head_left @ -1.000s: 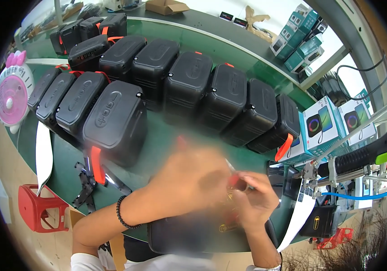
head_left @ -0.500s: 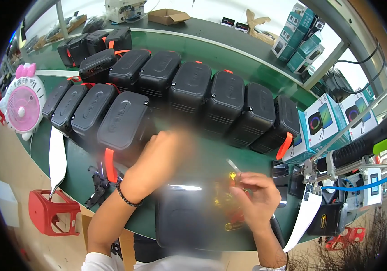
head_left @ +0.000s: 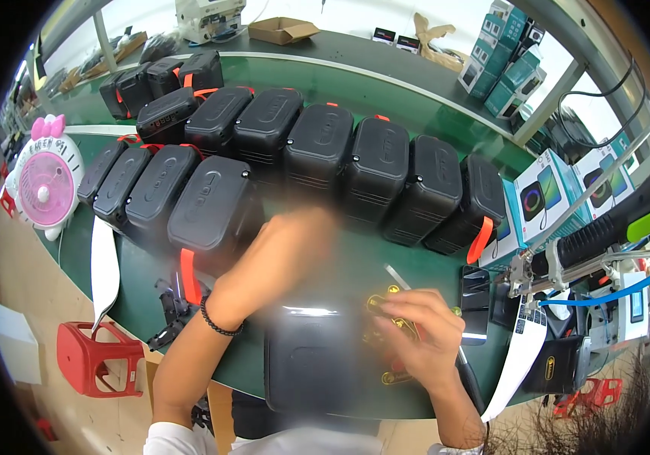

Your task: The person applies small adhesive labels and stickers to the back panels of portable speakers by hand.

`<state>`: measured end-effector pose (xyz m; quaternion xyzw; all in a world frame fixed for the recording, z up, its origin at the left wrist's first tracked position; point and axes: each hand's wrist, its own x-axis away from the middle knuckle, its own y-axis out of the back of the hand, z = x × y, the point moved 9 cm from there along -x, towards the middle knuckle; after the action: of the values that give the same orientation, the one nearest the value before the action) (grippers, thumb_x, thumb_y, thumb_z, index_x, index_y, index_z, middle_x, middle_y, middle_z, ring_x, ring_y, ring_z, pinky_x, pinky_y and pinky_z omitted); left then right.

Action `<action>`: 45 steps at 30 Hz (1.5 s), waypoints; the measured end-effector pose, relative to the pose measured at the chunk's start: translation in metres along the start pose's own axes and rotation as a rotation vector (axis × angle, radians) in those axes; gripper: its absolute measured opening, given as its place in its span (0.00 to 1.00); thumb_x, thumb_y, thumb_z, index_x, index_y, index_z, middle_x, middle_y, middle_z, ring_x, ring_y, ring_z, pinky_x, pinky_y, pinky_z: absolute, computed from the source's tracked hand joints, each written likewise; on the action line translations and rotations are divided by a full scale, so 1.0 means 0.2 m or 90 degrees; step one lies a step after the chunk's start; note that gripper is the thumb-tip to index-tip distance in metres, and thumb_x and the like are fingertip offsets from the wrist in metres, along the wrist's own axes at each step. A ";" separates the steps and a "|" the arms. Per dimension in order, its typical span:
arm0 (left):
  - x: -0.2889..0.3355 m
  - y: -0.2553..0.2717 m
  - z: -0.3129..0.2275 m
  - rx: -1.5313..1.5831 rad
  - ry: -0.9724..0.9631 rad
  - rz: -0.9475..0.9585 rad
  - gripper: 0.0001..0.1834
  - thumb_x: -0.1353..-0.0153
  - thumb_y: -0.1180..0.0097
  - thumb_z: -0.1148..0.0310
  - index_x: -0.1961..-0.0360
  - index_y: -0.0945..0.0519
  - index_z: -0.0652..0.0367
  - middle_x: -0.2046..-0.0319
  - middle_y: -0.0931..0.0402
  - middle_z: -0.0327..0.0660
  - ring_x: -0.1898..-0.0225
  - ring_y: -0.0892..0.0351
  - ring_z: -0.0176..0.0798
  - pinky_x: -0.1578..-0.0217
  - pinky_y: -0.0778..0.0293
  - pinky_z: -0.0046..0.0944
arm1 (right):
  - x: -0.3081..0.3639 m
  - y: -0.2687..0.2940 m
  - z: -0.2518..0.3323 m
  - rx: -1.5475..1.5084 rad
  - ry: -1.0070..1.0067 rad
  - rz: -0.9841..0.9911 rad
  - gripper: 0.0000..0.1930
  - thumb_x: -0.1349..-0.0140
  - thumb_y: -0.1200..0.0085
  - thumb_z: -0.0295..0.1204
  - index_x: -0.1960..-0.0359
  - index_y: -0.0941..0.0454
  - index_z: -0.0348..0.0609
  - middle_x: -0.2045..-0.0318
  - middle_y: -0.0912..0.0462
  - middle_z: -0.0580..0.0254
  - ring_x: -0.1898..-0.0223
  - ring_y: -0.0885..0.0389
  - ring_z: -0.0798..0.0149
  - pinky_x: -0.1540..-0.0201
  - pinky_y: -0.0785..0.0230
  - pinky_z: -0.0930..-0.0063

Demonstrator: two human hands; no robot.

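Note:
A black box-shaped speaker case [head_left: 317, 364] lies on the green bench right in front of me, blurred. My left hand [head_left: 283, 250] hovers over its far edge, blurred by motion, with a black bead bracelet on the wrist; whether it holds anything I cannot tell. My right hand [head_left: 416, 322] rests at the case's right side, fingers curled around a small part with yellow and red pieces [head_left: 385, 307]. A thin metal rod [head_left: 397, 274] lies just beyond the right hand.
Two rows of black speaker cases [head_left: 317, 152] with orange straps fill the bench behind. A pink fan [head_left: 40, 178] stands at left, a red stool [head_left: 97, 356] below it. Teal and white boxes [head_left: 545, 193] and a hanging power screwdriver [head_left: 613, 227] are at right.
My head view has shifted, so the bench sits lower and closer. My left hand has moved up and left over the case; my right hand has dropped onto the small yellow part.

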<state>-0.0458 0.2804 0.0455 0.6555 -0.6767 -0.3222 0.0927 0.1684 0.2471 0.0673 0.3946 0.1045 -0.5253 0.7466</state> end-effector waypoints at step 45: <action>0.67 0.10 -0.29 0.129 0.097 -0.211 0.22 0.38 0.47 0.82 0.41 0.25 0.66 0.37 0.28 0.53 0.35 0.29 0.51 0.33 0.37 0.47 | -0.01 -0.10 0.24 0.039 -0.019 0.183 0.17 0.52 0.27 0.17 0.58 0.10 0.40 0.56 0.11 0.59 0.58 0.12 0.57 0.52 0.20 0.67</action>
<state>-0.0470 0.1342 0.0608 0.7862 -0.5795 -0.2132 0.0230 0.1373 0.2127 0.0913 0.4201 0.0199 -0.4215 0.8034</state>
